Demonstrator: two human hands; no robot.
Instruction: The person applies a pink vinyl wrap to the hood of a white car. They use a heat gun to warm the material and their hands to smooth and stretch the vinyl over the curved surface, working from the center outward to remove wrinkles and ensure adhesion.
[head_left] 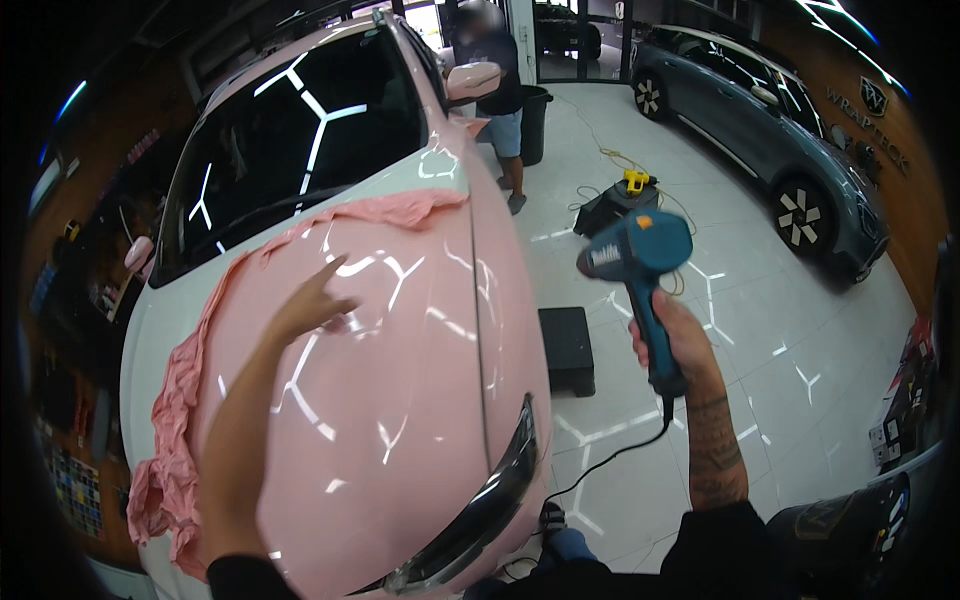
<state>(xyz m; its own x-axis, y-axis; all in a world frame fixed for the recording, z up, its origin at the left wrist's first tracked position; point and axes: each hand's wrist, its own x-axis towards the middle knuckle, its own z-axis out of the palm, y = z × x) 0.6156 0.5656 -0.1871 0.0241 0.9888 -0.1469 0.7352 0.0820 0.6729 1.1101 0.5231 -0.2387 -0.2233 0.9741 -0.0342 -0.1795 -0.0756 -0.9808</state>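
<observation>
My right hand [684,338] grips the handle of a teal and black heat gun [652,246], held up over the floor beside the car. Its cord hangs down from the handle. My left hand [312,303] is over the car's hood, index finger stretched out and thumb apart, with nothing in it. Whether it touches the surface, I cannot tell. Pink film [390,345] lies smooth across most of the hood. Its loose edge [180,410] is bunched into wrinkles along the left side and below the windshield. White paint [150,345] shows beyond that edge.
A black step stool [567,350] stands right of the car. Behind it, a yellow-handled tool [634,182] sits on a dark case, with a cord on the tiles. Another person [497,85] stands by the car's mirror, near a black bin [536,125]. A grey-blue car [745,125] is parked at right.
</observation>
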